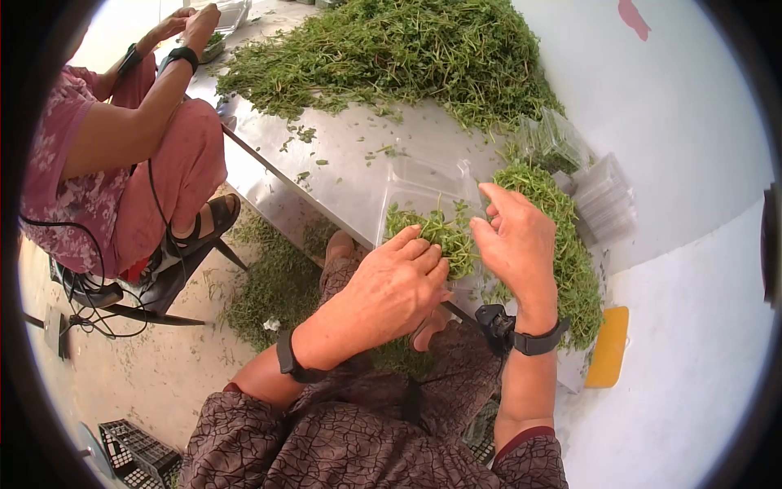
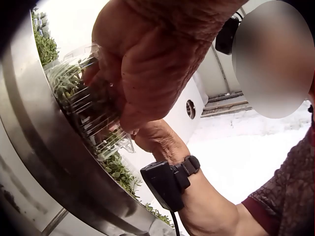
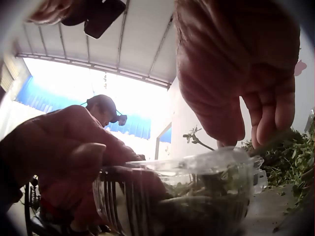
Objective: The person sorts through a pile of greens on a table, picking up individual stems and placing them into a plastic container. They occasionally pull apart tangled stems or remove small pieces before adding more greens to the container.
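Observation:
A clear plastic clamshell box [image 3: 238, 189] stands at the table's near edge with its transparent lid [image 1: 419, 173] raised at the far side. Leafy green stems [image 1: 440, 232] fill it. My left hand [image 1: 391, 281] lies over the greens, its fingers pressing down inside the box, as the left wrist view [image 2: 101, 83] also shows from the side. Just right of the box, my right hand [image 1: 521, 236] hovers with thumb and fingers apart and slightly bent. One loose stem [image 3: 199, 142] sticks up close by its thumb in the right wrist view.
A large heap of greens [image 1: 407, 53] covers the metal table's [image 1: 350, 151] far part; a smaller pile [image 1: 570, 277] lies right. Stacked clear boxes [image 1: 604, 200] lean by the wall, near a yellow board [image 1: 608, 346]. Another person [image 1: 122, 155] sits left. Greens [image 1: 273, 281] litter the floor.

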A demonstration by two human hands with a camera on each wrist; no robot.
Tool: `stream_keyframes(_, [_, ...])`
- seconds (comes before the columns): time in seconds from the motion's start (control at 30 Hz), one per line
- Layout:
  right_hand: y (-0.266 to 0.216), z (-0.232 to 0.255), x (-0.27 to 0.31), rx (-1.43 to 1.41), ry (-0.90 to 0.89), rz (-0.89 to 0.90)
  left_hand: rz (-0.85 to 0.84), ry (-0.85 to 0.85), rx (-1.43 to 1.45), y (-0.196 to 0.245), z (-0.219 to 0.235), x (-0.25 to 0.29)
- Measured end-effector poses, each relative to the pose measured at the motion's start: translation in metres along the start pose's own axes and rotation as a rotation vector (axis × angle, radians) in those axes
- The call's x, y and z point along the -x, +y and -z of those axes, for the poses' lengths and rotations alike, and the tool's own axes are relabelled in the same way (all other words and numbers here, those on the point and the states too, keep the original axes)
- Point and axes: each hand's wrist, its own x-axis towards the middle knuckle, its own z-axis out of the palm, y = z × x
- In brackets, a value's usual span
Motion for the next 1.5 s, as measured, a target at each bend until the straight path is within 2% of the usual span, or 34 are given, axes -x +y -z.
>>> stream_keyframes(0.13, [-0.001, -0.004, -0.007, 0.059, -0.022, 0.082, -0.010, 0.008, 0.003, 0.001, 0.002, -0.001])
stream_keyframes(0.2, [0.006, -0.016, -0.010, 0.064, 0.073, 0.251, -0.011, 0.004, 0.005, 0.000, 0.001, -0.002])
stream_keyframes(0.3, [0.009, -0.022, -0.013, 0.026, 0.027, 0.222, -0.015, 0.008, 0.013, 0.001, 0.002, -0.002])
stream_keyframes(0.43, [0.015, -0.024, -0.015, 0.082, 0.055, 0.228, -0.009, 0.036, 0.021, 0.002, 0.002, -0.002])
stream_keyframes(0.6, [0.014, -0.006, -0.020, -0.045, 0.332, 0.069, 0.000, 0.012, 0.019, 0.003, 0.002, -0.004])
stream_keyframes(0.63, [0.012, -0.002, -0.020, -0.045, 0.334, 0.066, 0.002, 0.007, 0.017, 0.004, 0.002, -0.004])
stream_keyframes(0.7, [0.007, 0.005, -0.020, -0.177, 0.478, 0.018, 0.004, 0.000, 0.022, 0.004, 0.002, -0.005])
stream_keyframes(0.73, [0.002, 0.012, -0.017, -0.228, 0.411, -0.086, 0.010, -0.005, 0.027, 0.004, 0.003, -0.005])
stream_keyframes(0.77, [0.001, 0.011, -0.017, -0.228, 0.413, -0.088, 0.009, -0.007, 0.026, 0.004, 0.003, -0.005])
stream_keyframes(0.83, [-0.004, 0.008, -0.016, -0.622, 0.536, -0.132, 0.001, 0.023, 0.026, 0.004, 0.002, -0.005])
stream_keyframes(0.97, [-0.006, 0.007, -0.015, -0.707, 0.510, -0.132, 0.013, -0.011, 0.028, 0.006, 0.005, -0.006])
stream_keyframes(1.07, [-0.004, 0.009, -0.013, -0.710, 0.589, -0.165, 0.003, 0.021, 0.032, 0.005, 0.005, -0.005])
stream_keyframes(1.13, [0.010, 0.003, -0.008, -0.411, 0.423, -0.097, 0.016, -0.017, 0.034, 0.005, 0.006, -0.005])
stream_keyframes(1.17, [0.013, -0.001, -0.003, -0.411, 0.428, -0.100, 0.011, -0.020, 0.033, 0.005, 0.006, -0.005])
stream_keyframes(1.23, [0.009, -0.003, 0.003, -0.411, 0.549, -0.053, -0.006, 0.037, 0.041, 0.005, 0.008, -0.004])
stream_keyframes(1.27, [0.007, 0.002, 0.005, -0.573, 0.623, -0.125, -0.001, 0.041, 0.041, 0.004, 0.008, -0.003])
stream_keyframes(1.37, [0.009, 0.003, 0.004, -0.632, 0.523, -0.151, -0.050, 0.078, 0.002, 0.004, 0.012, 0.002])
stream_keyframes(1.4, [0.012, 0.002, 0.008, -0.566, 0.465, -0.156, -0.046, 0.088, 0.033, 0.004, 0.014, 0.002])
stream_keyframes(1.5, [0.011, 0.001, 0.015, -0.567, 0.492, -0.238, -0.019, 0.137, 0.065, 0.005, 0.022, -0.001])
